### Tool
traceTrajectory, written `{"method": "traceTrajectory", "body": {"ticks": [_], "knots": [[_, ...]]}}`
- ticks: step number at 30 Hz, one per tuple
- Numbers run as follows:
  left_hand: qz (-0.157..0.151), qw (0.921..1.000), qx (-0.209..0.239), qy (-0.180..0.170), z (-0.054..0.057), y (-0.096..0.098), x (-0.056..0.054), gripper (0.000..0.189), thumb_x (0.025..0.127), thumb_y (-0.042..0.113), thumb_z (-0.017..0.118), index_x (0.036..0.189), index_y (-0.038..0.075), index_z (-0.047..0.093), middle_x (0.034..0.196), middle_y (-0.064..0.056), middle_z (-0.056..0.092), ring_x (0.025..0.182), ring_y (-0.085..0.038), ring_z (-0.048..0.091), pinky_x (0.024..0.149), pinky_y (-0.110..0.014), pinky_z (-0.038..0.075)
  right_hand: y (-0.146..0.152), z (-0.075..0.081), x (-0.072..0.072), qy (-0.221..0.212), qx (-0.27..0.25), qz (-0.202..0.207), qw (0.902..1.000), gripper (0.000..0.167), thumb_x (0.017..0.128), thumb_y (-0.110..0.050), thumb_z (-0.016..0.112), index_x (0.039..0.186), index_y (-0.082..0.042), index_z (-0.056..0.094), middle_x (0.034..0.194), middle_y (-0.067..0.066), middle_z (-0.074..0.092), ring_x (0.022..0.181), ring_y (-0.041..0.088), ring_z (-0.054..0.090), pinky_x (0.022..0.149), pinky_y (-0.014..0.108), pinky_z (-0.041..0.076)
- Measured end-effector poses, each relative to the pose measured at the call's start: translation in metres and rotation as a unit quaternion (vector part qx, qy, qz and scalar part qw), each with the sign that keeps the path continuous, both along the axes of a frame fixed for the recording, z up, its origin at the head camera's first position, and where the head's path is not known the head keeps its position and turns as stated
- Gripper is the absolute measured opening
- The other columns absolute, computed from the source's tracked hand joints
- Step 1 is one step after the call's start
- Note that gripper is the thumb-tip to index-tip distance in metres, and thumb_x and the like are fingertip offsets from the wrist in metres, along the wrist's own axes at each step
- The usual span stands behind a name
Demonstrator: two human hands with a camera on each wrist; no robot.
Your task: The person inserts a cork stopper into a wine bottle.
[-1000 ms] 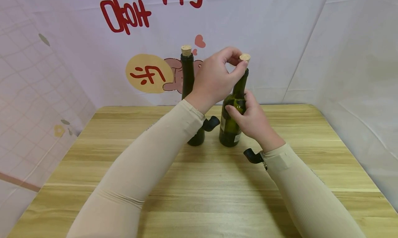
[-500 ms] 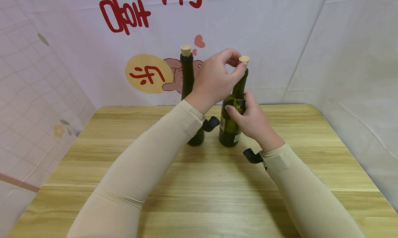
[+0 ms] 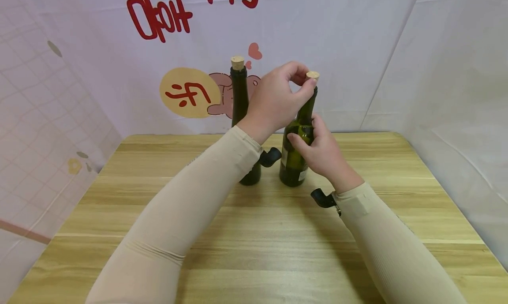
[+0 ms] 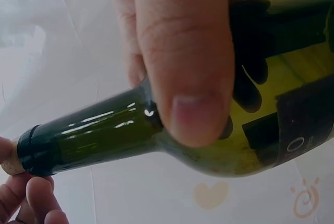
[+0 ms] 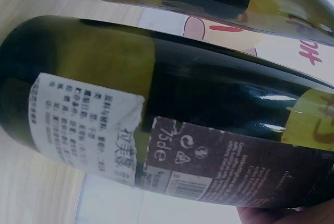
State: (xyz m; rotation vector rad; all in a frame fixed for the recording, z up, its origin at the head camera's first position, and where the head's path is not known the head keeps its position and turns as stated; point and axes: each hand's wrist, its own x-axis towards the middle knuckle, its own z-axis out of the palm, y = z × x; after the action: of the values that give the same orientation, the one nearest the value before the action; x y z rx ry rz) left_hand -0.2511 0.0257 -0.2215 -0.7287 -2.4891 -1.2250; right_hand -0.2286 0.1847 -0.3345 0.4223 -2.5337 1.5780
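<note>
My left hand [image 3: 274,102] pinches a cork [image 3: 312,75] between thumb and fingers at the mouth of a green glass wine bottle [image 3: 293,174]. In the left wrist view the cork [image 4: 12,164] protrudes from the neck, fingertips around it. Lower down, my right hand [image 3: 328,157] grips the same bottle at its shoulder, thumb in front. This bottle stands on the table; its dark back label [image 5: 229,166] and a torn white sticker [image 5: 86,130] show in the right wrist view. Left of it a second dark bottle [image 3: 240,96] stands upright with a cork [image 3: 237,63] protruding; my left wrist hides its middle.
Both bottles stand toward the back of a wood-grain table [image 3: 270,251]. Behind it hangs a pale cloth backdrop [image 3: 337,35] with red writing and a yellow bubble [image 3: 190,92]. Black wrist cameras [image 3: 271,157] stick out near the bottles.
The pinched cork and my left fingertips sit very slightly lower over the bottle mouth than a second ago. My right hand and both bottles have stayed in place.
</note>
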Motion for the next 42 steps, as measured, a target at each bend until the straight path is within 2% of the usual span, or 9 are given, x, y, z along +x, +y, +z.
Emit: {"method": "traceTrajectory", "body": {"ticks": [21, 42], "knots": [[0.005, 1.0, 0.006, -0.004, -0.0019, 0.0002, -0.0002, 0.019, 0.106, 0.037, 0.061, 0.115, 0.022, 0.069, 0.108, 0.012, 0.07, 0.095, -0.004, 0.061, 0.084, -0.024, 0.048, -0.0013, 0.0004, -0.0013, 0.003, -0.007, 0.003, 1.0, 0.057, 0.104, -0.033, 0.064, 0.148, -0.009, 0.037, 0.131, 0.018, 0.06, 0.114, 0.034, 0.065, 0.1, 0.053, 0.053], [0.003, 0.9999, 0.004, -0.015, -0.0023, 0.0012, 0.0003, 0.02, 0.107, 0.038, 0.061, 0.117, 0.022, 0.068, 0.109, 0.011, 0.069, 0.083, -0.01, 0.059, 0.08, -0.025, 0.047, -0.0003, 0.0004, 0.0004, -0.006, -0.003, 0.0, 1.0, 0.056, 0.104, -0.034, 0.065, 0.146, -0.009, 0.037, 0.13, 0.017, 0.06, 0.113, 0.034, 0.066, 0.099, 0.053, 0.054]]}}
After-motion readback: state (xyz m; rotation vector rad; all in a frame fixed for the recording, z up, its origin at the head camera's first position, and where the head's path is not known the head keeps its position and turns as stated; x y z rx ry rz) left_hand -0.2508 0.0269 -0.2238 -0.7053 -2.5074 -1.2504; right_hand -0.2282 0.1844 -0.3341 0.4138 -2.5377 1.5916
